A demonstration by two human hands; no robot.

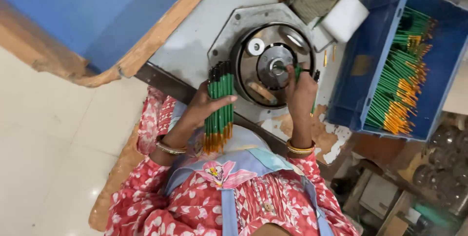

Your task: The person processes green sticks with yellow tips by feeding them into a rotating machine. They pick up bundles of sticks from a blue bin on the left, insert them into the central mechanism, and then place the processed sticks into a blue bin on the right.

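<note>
From the head camera, the left hand (204, 104) is wrapped tight round a bundle of green sticks (219, 107) with orange tips, held upright at about eight o'clock from the round metal machine head (273, 65), while the right hand (300, 89) is closed on a single green stick (292, 70), pressing its end toward the hub from five o'clock. The step in hand looks like feeding one stick into the hub. It calls for keeping that stick lined up with the centre hole; the blue crate (360, 70) of further sticks sits at three o'clock.
</note>
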